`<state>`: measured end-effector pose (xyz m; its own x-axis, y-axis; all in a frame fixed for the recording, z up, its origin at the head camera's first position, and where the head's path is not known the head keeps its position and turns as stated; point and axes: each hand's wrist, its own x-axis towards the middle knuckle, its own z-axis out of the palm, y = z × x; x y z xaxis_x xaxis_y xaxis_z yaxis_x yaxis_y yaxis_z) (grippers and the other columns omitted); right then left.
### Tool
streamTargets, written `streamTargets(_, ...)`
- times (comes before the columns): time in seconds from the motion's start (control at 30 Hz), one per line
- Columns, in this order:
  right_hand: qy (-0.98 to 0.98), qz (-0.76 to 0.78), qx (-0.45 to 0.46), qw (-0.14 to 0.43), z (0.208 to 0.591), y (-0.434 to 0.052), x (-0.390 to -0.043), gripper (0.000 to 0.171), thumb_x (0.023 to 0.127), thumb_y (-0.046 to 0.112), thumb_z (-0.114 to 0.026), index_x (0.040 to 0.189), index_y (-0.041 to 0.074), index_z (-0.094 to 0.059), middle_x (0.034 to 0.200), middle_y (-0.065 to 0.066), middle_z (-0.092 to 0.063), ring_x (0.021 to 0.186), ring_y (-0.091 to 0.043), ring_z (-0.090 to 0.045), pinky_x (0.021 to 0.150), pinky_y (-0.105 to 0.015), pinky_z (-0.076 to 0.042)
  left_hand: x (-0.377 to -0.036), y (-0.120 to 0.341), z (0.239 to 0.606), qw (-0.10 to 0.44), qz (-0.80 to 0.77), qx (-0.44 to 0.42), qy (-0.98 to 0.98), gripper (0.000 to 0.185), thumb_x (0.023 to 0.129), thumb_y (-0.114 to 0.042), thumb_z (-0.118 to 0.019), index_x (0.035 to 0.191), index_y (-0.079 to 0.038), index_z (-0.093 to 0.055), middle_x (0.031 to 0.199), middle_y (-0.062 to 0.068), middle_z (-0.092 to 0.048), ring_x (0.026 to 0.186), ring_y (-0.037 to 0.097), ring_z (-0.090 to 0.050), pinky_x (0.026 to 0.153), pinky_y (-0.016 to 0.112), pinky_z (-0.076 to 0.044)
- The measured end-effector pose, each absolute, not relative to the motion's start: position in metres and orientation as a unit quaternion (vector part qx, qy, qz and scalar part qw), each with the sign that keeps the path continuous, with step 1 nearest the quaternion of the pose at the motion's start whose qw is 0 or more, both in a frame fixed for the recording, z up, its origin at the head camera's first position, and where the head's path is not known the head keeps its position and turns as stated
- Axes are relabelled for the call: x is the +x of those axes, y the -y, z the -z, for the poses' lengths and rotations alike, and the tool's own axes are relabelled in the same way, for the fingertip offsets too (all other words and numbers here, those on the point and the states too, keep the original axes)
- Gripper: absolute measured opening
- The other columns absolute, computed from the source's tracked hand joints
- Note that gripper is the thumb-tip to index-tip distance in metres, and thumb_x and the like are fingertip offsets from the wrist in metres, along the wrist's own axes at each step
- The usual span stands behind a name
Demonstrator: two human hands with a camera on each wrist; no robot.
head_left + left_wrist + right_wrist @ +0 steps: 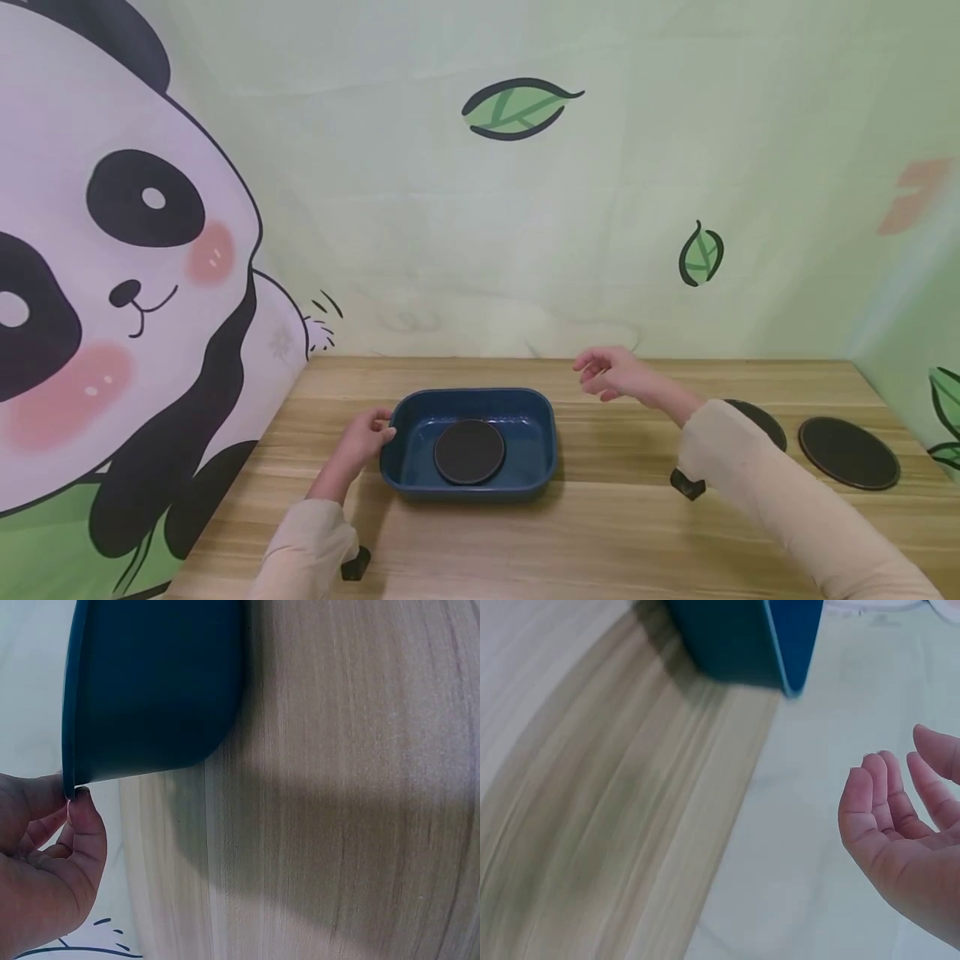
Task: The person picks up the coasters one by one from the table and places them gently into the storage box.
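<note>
Light wood-grain table (600,533), set into a corner w/ printed panda-and-leaf backdrop behind and to the left. Directly on it: dark blue rectangular dish (405,471) w/ rounded corners, left of centre; two flat dark round discs at right, one (848,452) in full view near the edge, the other (765,422) just beside it, partly hidden by a sleeve.

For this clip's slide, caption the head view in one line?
Left hand holds the blue dish with a dark disc; right hand hovers empty.
</note>
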<state>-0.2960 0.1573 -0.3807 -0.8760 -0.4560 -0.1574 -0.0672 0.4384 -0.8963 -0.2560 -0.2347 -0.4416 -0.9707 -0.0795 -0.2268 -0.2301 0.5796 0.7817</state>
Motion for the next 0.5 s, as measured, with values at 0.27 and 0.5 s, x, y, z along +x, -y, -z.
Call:
streamTargets(0.27, -0.852, 0.478, -0.14, 0.16, 0.379, -0.208, -0.297, 0.033, 0.084, 0.005, -0.051, 0.116, -0.003, -0.046, 0.103, -0.017, -0.053, 0.091, -0.023, -0.054, 0.072, -0.035, -0.048, -0.257, 0.236, 0.443, 0.087, -0.447, -0.091, -0.886, 0.032, 0.088, -0.004, -0.05, 0.119, 0.003, -0.046, 0.104, 0.023, -0.051, 0.085, 0.027, -0.053, 0.071, 0.034, -0.051)
streamTargets(0.5, -0.868, 0.461, -0.113, 0.144, 0.387, -0.25, -0.295, 0.036, 0.087, 0.008, -0.049, 0.119, -0.004, -0.043, 0.112, -0.022, -0.051, 0.099, -0.026, -0.052, 0.076, -0.04, -0.047, -0.256, 0.236, 0.443, 0.086, -0.457, -0.083, -0.882, 0.032, 0.087, -0.003, -0.05, 0.118, 0.005, -0.045, 0.101, 0.023, -0.051, 0.081, 0.025, -0.054, 0.068, 0.033, -0.051)
